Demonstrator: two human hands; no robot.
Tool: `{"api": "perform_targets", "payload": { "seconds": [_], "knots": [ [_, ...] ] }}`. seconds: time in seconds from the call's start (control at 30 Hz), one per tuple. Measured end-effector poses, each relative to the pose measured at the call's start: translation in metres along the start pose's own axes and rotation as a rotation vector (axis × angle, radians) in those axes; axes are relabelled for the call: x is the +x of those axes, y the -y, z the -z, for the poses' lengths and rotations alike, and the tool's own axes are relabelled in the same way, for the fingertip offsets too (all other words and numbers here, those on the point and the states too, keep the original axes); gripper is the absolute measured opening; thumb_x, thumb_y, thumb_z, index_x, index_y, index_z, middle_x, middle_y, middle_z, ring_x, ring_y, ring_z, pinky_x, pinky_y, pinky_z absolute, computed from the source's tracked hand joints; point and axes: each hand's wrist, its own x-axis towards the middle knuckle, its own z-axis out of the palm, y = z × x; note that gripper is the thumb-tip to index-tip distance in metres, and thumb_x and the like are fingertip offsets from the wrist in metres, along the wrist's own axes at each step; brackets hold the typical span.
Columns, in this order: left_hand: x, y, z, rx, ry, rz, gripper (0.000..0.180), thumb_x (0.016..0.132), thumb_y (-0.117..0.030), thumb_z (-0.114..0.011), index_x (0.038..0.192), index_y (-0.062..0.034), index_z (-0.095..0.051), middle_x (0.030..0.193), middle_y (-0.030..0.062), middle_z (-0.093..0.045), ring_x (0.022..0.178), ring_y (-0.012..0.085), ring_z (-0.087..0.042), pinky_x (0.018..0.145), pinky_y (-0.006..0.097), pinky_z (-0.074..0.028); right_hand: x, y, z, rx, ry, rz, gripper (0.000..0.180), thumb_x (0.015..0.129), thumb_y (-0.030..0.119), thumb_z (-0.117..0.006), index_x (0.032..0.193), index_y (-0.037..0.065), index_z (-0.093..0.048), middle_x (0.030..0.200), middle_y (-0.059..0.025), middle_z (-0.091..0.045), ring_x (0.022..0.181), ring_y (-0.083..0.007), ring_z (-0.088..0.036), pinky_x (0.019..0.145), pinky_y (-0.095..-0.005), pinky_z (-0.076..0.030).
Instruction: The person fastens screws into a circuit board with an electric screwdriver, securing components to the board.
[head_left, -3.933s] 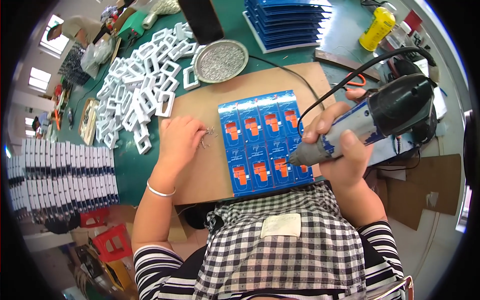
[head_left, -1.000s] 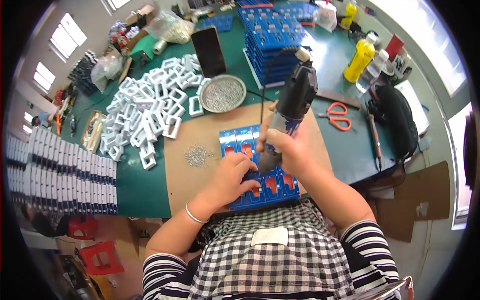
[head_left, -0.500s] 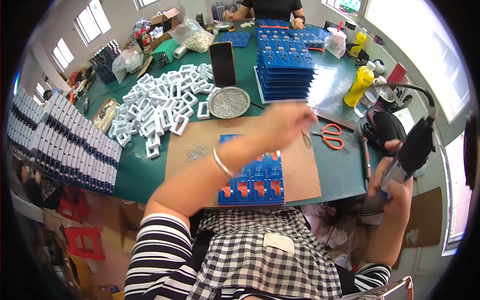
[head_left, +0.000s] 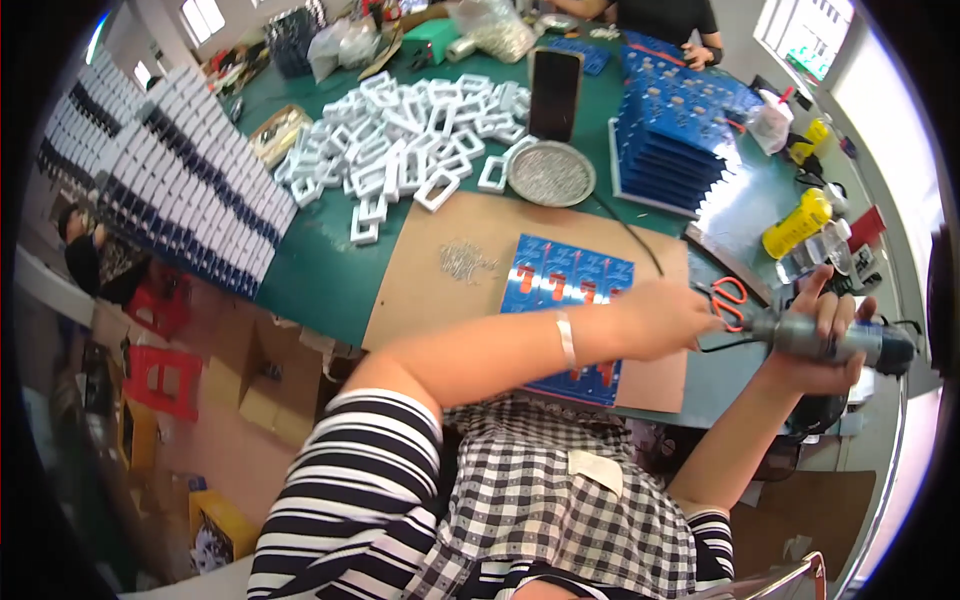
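My right hand (head_left: 822, 335) grips a grey and black electric screwdriver (head_left: 872, 343), held almost level with its narrow end toward the left. My left hand (head_left: 672, 318) is at that narrow end, fingers drawn together; what they hold, if anything, is hidden. Beneath my left forearm lies a blue panel (head_left: 575, 270) with orange patches, partly covered by the arm. It rests on a brown board (head_left: 405, 290), beside a scatter of small silver screws (head_left: 465, 262). Orange-handled scissors (head_left: 728, 300) lie just beyond my left fingertips.
White rectangular frames (head_left: 400, 135) are heaped at the back left. A round metal dish (head_left: 512, 178) of small silver parts stands by an upright phone (head_left: 555, 95). Blue panels are stacked (head_left: 665, 145) beyond. At right is a yellow bottle (head_left: 795, 225). Another person's hand (head_left: 697, 55) is at the far side.
My left hand has moved right and nearer, to the screwdriver's narrow end. The screwdriver has swung from upright to nearly level in my right hand. The whole view has shifted and tilted.
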Motion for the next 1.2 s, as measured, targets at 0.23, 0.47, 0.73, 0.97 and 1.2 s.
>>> {"api": "perform_targets", "payload": {
  "seconds": [0.23, 0.47, 0.73, 0.97, 1.2],
  "knots": [
    [-0.160, 0.079, 0.133, 0.238, -0.116, 0.550, 0.021, 0.076, -0.013, -0.067, 0.096, -0.0065, -0.068, 0.089, 0.0101, -0.065, 0.084, 0.0295, -0.061, 0.076, 0.040, -0.048, 0.036, 0.036, 0.095, -0.231, -0.243, 0.116, 0.052, 0.072, 0.031, -0.057, 0.114, 0.001, -0.048, 0.072, -0.0049, -0.047, 0.066, -0.0166, -0.050, 0.107, -0.0472, -0.031],
    [-0.195, 0.093, 0.132, 0.287, 0.068, 0.605, 0.014, 0.075, -0.013, -0.069, 0.088, -0.0098, -0.067, 0.080, 0.0074, -0.059, 0.083, 0.0276, -0.056, 0.073, 0.039, -0.046, -0.017, -0.026, 0.051, 0.176, -0.267, -0.319, 0.052, 0.070, 0.018, -0.069, 0.113, 0.000, -0.047, 0.072, -0.0011, -0.044, 0.060, -0.0119, -0.049, 0.070, -0.0274, -0.045],
    [-0.181, 0.099, 0.143, 0.182, 0.206, 0.583, 0.008, 0.075, -0.011, -0.068, 0.078, -0.0067, -0.062, 0.073, 0.0070, -0.059, 0.074, 0.0289, -0.057, 0.066, 0.039, -0.045, -0.084, -0.087, -0.018, 0.272, -0.289, -0.617, 0.056, 0.084, 0.034, -0.055, 0.130, 0.005, -0.043, 0.076, -0.0059, -0.052, 0.061, -0.0167, -0.055, 0.074, -0.0384, -0.048],
    [-0.182, 0.074, 0.135, 0.142, -0.003, 0.759, 0.007, 0.077, -0.006, -0.068, 0.083, -0.0041, -0.066, 0.077, 0.0082, -0.065, 0.068, 0.0251, -0.060, 0.063, 0.034, -0.047, -0.094, -0.089, -0.025, 0.239, -0.471, -0.652, 0.050, 0.086, 0.039, -0.051, 0.126, 0.009, -0.045, 0.076, -0.0057, -0.054, 0.062, -0.0173, -0.056, 0.072, -0.0392, -0.048],
    [-0.139, 0.034, 0.102, -0.217, -0.010, 0.564, 0.011, 0.073, -0.001, -0.071, 0.083, -0.0035, -0.066, 0.078, 0.0073, -0.066, 0.071, 0.0210, -0.062, 0.065, 0.031, -0.047, -0.087, -0.099, -0.037, 0.195, -0.513, -0.584, 0.049, 0.085, 0.039, -0.050, 0.122, 0.008, -0.045, 0.075, -0.0052, -0.054, 0.061, -0.0165, -0.056, 0.069, -0.0389, -0.050]
  ]
}}
